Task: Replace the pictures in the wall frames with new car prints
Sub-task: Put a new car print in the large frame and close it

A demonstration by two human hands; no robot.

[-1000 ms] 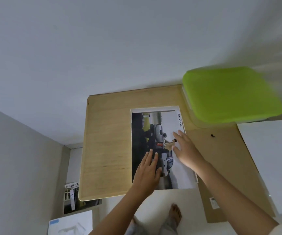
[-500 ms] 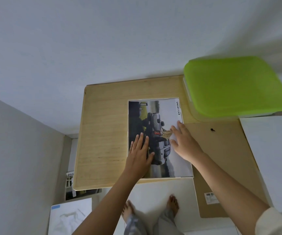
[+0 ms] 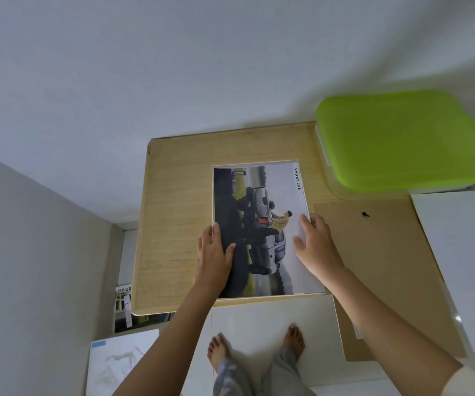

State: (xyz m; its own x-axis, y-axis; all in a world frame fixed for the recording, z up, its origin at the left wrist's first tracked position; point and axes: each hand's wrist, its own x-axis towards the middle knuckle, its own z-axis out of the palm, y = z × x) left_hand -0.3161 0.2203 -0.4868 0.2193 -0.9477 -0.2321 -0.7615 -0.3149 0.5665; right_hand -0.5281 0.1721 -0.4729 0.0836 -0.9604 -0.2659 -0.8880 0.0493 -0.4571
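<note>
Both hands lie on the car print [image 3: 262, 195]. The left hand [image 3: 212, 254] is at the print's left edge, its fingers fairly straight along that edge and its thumb spread onto the dark part of the picture. The right hand [image 3: 316, 245] is at the print's right edge, fingers stretched out over the white margin and thumb resting on the paper. Neither hand looks closed round the sheet, though it cannot be told whether any fingertip is tucked under an edge.

The print lies flat on a light wooden tabletop [image 3: 173, 212], turned sideways, with a grey pickup, a figure leaning on it and the words "SMART CAB" along its far right margin. Bare wood shows to the left of the print and beyond it.

Just right of the print lies a brown backing board [image 3: 387, 267] carrying a small black hook [image 3: 365, 214]; the board reaches past the table's near edge. Further right of the print is a white sheet [image 3: 467, 267]. Beyond the print and to its right stands a clear box with a green lid [image 3: 402, 138].

Below the print, nearer the person, two bare feet [image 3: 294, 338] stand on a pale floor. Down to the left of the print, on the floor, a picture marked "HILUX" [image 3: 124, 291] pokes out from under the table, with a white sheet bearing a blue tab [image 3: 116, 364] beside it.
</note>
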